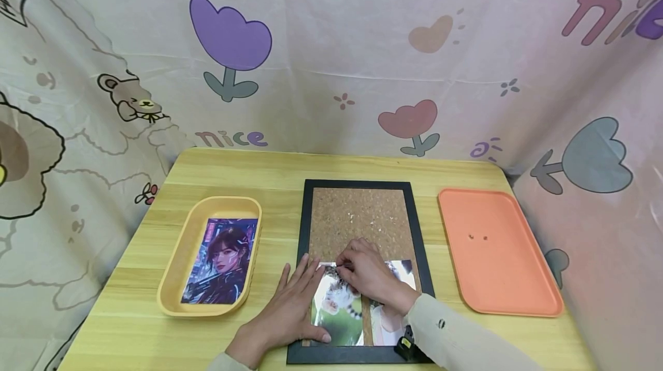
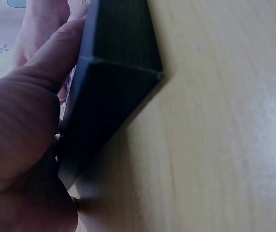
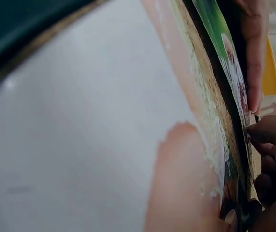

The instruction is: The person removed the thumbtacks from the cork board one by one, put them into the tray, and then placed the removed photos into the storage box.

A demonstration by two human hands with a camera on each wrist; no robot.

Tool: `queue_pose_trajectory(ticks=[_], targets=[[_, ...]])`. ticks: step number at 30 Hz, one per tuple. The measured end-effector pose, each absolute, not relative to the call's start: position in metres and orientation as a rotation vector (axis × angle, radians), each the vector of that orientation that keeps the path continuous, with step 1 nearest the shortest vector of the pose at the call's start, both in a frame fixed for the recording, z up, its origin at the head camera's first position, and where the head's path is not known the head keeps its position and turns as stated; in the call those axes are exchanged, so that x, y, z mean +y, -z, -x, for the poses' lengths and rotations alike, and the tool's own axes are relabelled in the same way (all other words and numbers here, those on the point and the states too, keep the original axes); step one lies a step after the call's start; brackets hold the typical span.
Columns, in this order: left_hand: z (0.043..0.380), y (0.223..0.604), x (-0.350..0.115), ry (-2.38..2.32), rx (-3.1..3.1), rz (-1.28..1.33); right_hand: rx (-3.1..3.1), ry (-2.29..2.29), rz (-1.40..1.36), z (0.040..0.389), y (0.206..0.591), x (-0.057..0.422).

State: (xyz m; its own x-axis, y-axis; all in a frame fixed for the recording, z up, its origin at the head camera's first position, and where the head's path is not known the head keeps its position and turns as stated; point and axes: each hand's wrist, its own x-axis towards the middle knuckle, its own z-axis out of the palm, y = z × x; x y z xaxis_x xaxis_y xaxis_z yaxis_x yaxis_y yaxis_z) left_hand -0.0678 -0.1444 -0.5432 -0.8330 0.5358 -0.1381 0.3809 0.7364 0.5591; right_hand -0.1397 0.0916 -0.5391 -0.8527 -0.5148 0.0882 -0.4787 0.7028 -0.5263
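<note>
A cork board (image 1: 357,215) in a black frame lies on the table. Two glossy photos lie side by side on its lower half: a green-and-white photo (image 1: 339,325) at left and a pale photo (image 1: 385,331) at right. My left hand (image 1: 290,308) spreads over the board's left edge, straight fingertips at the left photo's upper corner, thumb on its lower part. At that photo's top edge my right hand (image 1: 370,276) pinches a small pin, mostly hidden by the fingers. In the right wrist view, the thumb and finger (image 3: 268,129) meet at the photo's edge.
Left of the board, a yellow tray (image 1: 168,285) holds a purple-blue picture (image 1: 223,262) of a dark-haired figure. On the right is an orange tray (image 1: 502,279) with two tiny metallic pieces (image 1: 485,238). A patterned curtain (image 1: 321,72) hangs behind the table.
</note>
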Motion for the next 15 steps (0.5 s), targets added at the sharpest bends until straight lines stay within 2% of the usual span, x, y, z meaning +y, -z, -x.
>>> queue_pose_trajectory(ticks=[15], targets=[[0.0677, 0.5421, -0.1436, -0.752, 2.651, -0.705, 2.822, 0.847, 0.817, 0.1388, 0.5366, 0.0907]])
